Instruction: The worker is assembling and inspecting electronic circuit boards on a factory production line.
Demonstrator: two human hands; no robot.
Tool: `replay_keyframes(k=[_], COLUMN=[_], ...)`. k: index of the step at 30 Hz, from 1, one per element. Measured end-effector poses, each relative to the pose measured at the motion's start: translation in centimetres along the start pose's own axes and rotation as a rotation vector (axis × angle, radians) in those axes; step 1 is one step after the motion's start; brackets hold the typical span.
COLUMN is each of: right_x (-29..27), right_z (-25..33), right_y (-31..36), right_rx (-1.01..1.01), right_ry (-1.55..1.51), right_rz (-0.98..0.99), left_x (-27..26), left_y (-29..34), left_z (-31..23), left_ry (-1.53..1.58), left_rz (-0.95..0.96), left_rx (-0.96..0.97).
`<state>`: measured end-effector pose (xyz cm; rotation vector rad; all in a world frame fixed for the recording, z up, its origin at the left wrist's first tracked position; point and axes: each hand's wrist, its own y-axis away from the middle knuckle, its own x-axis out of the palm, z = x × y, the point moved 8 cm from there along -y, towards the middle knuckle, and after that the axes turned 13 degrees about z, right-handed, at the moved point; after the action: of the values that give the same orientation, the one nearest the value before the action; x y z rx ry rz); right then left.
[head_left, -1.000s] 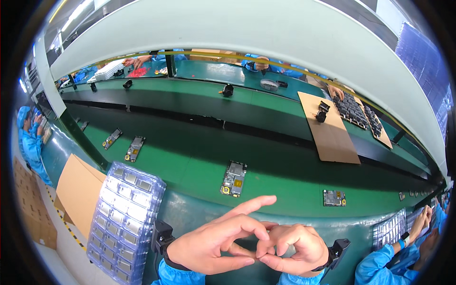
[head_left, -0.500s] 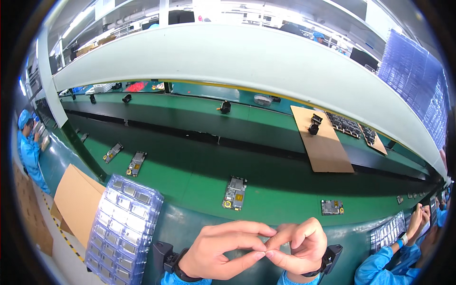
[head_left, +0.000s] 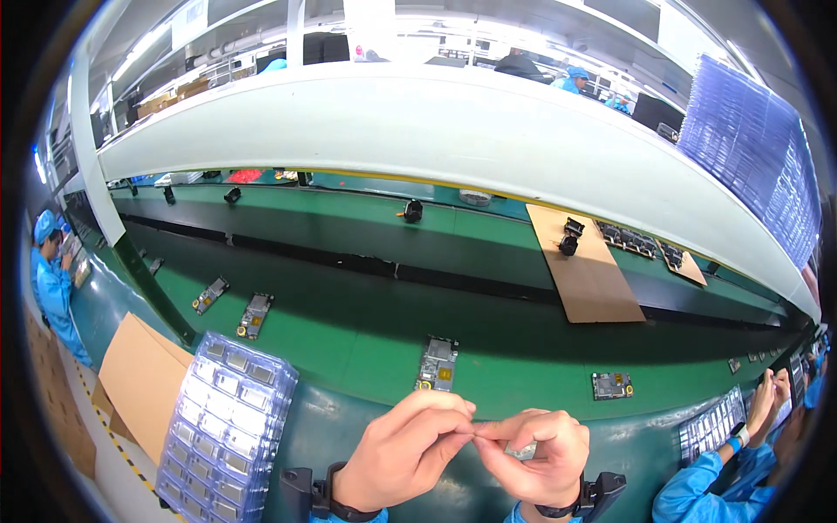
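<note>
Had left hand (head_left: 399, 455) and right hand (head_left: 555, 458) pinched narrow, tips meeting; couldn't tell contents. Saw nearest circuit board (head_left: 438, 359) on green conveyor belt (head_left: 523, 357), just beyond left hand. Likely risked dropping any tiny part via loose pinch, or bumping circuit board via forward reach.

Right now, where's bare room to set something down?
Green belt: between the central circuit board and the board right of it; also between the central one and the left pair. Crowded: lower left, plastic tray and cardboard; near middle, left hand and right hand; far right, co-worker's tray and hands.
</note>
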<state>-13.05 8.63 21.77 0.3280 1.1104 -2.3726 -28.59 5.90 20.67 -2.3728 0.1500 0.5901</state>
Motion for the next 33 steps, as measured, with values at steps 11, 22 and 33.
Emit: replay_keyframes(k=[11,22,33], right_x=[0.3,0.1,-0.4], right_z=[0.9,0.9,-0.1], right_y=[-0.7,-0.7,0.2], right_rx=[-0.029,-0.005,0.035], right_ry=[0.277,0.16,-0.222], right_rz=[0.011,-0.028,-0.087], left_x=[0.7,2.4,2.3], left_y=[-0.2,-0.2,0.5], left_z=[-0.4,0.1,0.2], left_ry=[-0.1,-0.061,0.447], left_rz=[-0.025,-0.001,-0.088], left_rx=[-0.079,-0.007,0.074])
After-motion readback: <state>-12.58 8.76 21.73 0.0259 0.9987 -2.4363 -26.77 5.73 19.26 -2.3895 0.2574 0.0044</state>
